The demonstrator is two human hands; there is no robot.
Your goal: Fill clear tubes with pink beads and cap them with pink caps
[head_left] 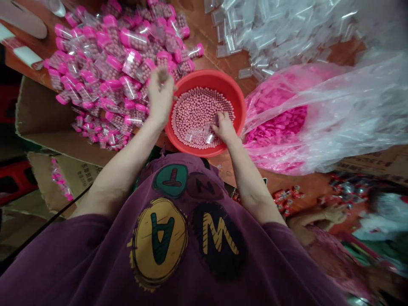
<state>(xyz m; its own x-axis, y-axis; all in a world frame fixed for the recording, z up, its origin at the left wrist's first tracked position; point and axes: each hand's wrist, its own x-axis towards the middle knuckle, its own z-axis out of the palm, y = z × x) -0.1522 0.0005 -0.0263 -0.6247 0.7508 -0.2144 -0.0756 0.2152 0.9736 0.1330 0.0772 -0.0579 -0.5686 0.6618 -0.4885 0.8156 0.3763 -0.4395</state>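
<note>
My left hand (160, 95) hovers by the left rim of a red basin (238, 91), over a heap of small clear bottles with pink caps (134, 40). Its fingers curl together, and whatever may lie between them is hidden. Inside the basin, my right hand (225, 127) reaches down to the small pink beads (200, 108), its thumb and fingers apart. Close to that thumb, a few clear empty-looking containers (198, 136) lie on the beads. The filled bottles hold similar pink beads.
Right of the basin is a clear plastic bag (334, 114) with many pink caps (280, 127). Clear containers (255, 29) pile up behind it. A cardboard box (41, 121) stands at the left. Another person's arm (318, 219) and small red items (287, 197) are at the lower right.
</note>
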